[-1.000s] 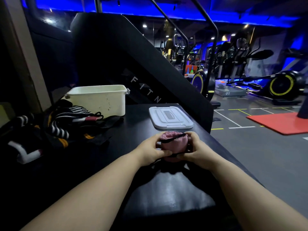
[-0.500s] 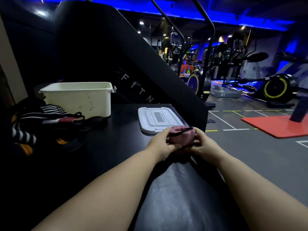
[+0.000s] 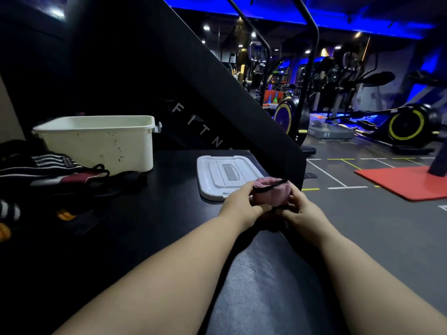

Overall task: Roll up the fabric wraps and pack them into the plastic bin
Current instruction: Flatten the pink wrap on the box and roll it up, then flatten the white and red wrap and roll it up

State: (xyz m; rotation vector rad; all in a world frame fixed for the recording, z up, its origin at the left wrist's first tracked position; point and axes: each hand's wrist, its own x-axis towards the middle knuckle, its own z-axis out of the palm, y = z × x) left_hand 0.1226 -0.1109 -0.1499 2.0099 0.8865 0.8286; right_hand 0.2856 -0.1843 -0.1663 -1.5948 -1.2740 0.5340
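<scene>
Left hand and right hand: we see both curled round one pink rolled fabric wrap crossed by a black strap. The left grips its near side with the thumb laid along the lower front. The right grips the far side, fingers bent behind the roll. Both bare forearms reach forward from the lower edge and converge on the roll, wrists roughly level. We cannot tell whether the roll rests on the black tabletop or is held just above it.

We place the roll to the right of the cream rectangular plastic bin, nearer the viewer and well apart from it. A pale grey flat plastic lid lies between bin and roll, its near corner hidden by the left hand. A heap of loose striped and dark fabric wraps lies left of the bin and in front of it.

Bare tabletop stretches from the bin's front wall toward the left forearm. Right of the bin, past the right hand, the tabletop ends in an edge above the grey floor. Behind the bin a black sloping panel rises, and its vertical end stands just beyond the roll.
</scene>
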